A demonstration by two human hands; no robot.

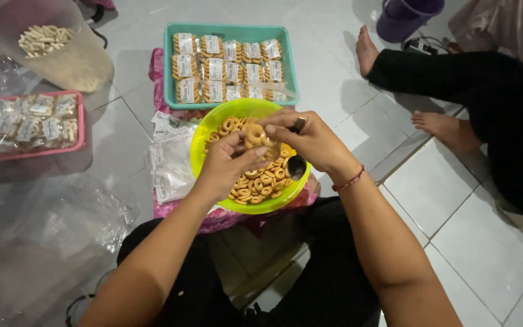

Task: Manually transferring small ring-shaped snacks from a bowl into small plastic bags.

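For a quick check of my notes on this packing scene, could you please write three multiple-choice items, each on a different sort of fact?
1. Where does the teal tray of filled packets lie?
A. Beyond the bowl, farther from the person
B. On the person's lap
C. Inside the pink tray

2. What colour is the bowl of ring-shaped snacks?
A. Purple
B. Lime green
C. White

3. What state are the hands in?
A. Both resting flat on the floor
B. Both raised over the bowl, fingers pinching ring snacks
C. One hidden behind the back

Answers:
1 A: the teal tray sits just past the bowl's far rim.
2 B: the rim shows bright lime green.
3 B: the left hand and right hand meet above the bowl, each with its grip on rings.
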